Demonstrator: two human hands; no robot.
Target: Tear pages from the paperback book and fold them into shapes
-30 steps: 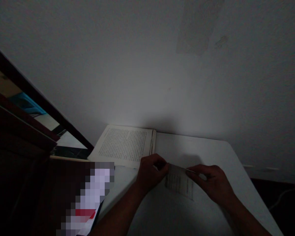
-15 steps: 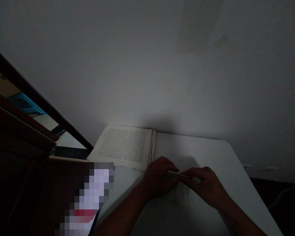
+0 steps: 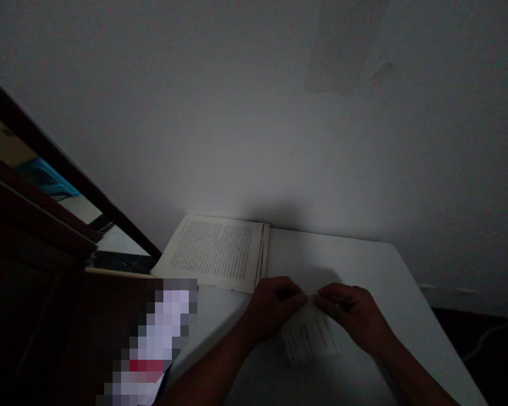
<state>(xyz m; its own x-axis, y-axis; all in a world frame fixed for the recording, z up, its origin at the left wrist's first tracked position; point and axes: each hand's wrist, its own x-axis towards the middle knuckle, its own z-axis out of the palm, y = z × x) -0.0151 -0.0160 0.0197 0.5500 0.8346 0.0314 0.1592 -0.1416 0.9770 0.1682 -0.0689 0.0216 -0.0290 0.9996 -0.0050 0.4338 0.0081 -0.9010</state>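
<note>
Between my two hands is a small sheet of paper with lines of print, its lower part slightly blurred. My left hand is closed, thumb and fingertips pinching the sheet near its upper edge. Close beside it, my right hand pinches the same edge from the other side. The sheet slants down toward me from the fingertips, above the white table. A printed page stack, like an open book or loose pages, lies behind my left hand.
A grey wall rises right behind the table. At the left are a dark wooden frame and a blue plastic object beyond it. A pixelated pale patch borders the table's left edge. A thin cable shows at the far right.
The sheet, seen nearly edge-on before, now tilts so that its printed face shows below my hands. My fingertips have shifted along its upper edge. The page stack has stayed in place.
</note>
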